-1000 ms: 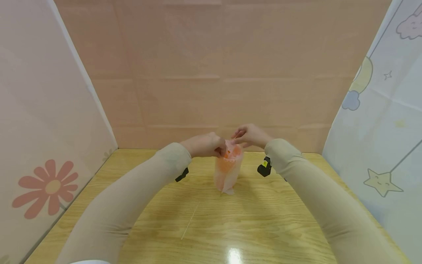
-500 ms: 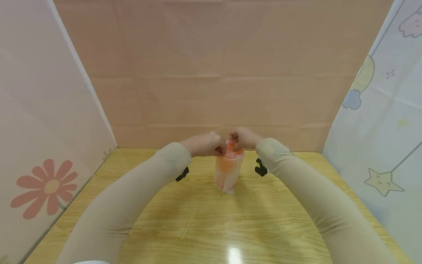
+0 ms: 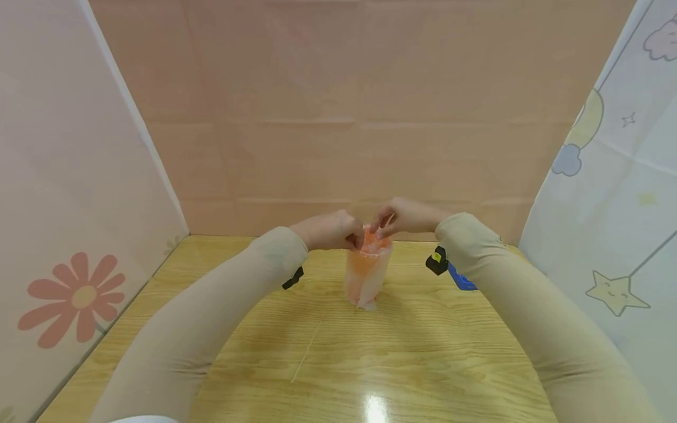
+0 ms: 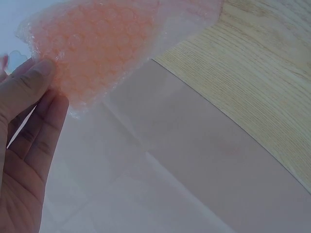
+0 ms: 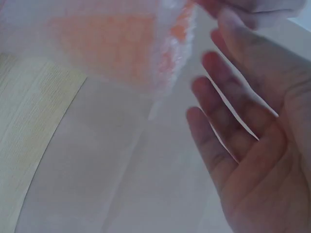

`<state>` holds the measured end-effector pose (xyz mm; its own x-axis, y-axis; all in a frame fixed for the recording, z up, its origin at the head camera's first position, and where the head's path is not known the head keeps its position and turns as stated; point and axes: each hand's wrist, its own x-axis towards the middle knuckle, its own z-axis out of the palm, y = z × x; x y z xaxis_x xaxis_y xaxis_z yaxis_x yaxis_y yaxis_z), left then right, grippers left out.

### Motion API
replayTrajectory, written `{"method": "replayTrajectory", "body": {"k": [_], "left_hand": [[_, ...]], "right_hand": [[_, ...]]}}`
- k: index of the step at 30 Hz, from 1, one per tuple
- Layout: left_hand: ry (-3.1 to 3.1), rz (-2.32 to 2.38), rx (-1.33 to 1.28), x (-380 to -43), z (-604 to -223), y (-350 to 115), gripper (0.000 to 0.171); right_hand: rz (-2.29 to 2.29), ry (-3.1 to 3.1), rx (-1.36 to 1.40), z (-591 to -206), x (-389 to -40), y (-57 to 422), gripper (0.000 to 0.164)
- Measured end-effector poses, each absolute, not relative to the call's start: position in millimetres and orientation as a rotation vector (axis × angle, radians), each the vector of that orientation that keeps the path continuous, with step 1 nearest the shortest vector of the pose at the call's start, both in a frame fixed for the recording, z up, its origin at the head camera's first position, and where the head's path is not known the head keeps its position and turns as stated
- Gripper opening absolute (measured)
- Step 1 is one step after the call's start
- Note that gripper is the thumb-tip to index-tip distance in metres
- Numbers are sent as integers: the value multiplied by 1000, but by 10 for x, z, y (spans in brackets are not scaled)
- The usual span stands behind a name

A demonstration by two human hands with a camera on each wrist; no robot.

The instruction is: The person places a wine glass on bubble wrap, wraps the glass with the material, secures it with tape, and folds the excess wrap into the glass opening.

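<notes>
An upright bubble-wrap bundle (image 3: 365, 279), pink and translucent, stands on the table near the back wall. Something orange (image 4: 97, 39) shows through it; its kind is hidden by the wrap. At the left side of the bundle's top edge, my left hand (image 3: 335, 229) pinches the bubble wrap between thumb and fingers, as the left wrist view (image 4: 29, 111) also has it. My right hand (image 3: 407, 216) hovers at the right of the open top. In the right wrist view its fingers (image 5: 233, 111) are spread and loosely bent beside the wrap, with nothing seen between them.
Across the wooden table (image 3: 254, 352), a thin pale strip (image 3: 304, 355) lies in front of the bundle. A peach cloth wall (image 3: 296, 147) rises close behind, and printed cloth walls (image 3: 634, 235) flank both sides.
The right hand dipped in over the bundle's top half a second ago, then drew back to the right. The left hand has stayed at the top edge.
</notes>
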<state>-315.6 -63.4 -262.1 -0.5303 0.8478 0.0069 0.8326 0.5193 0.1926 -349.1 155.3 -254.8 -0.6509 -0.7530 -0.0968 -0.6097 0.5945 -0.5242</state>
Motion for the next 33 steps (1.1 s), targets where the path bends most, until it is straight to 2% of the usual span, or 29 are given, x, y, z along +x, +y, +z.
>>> {"method": "replayTrajectory", "body": {"k": [8,13,16,22,33], "left_hand": [[2677,252,1493,-3161,-2611,-649,5],[2689,231,1484,-3149,-2618,-655,5],[2690,233,1465,-3140,-2625,-655,5],[2680,250,1451,-3135,-2613,-648,5],[2676,272,1460,-3140,-2617,-655,5]], "right_hand": [[-256,2426,-1164,-2532,-3283,1516,45],[-140,2432,-1157,-2595,-3221,1448,49],[-236,2440,-1158,-2609,-3227,1470,44],[-700,2471,-1198,-2586,-3299,1618,19],[-646,2487,-1347,-2745,-3259,1640,13]]}}
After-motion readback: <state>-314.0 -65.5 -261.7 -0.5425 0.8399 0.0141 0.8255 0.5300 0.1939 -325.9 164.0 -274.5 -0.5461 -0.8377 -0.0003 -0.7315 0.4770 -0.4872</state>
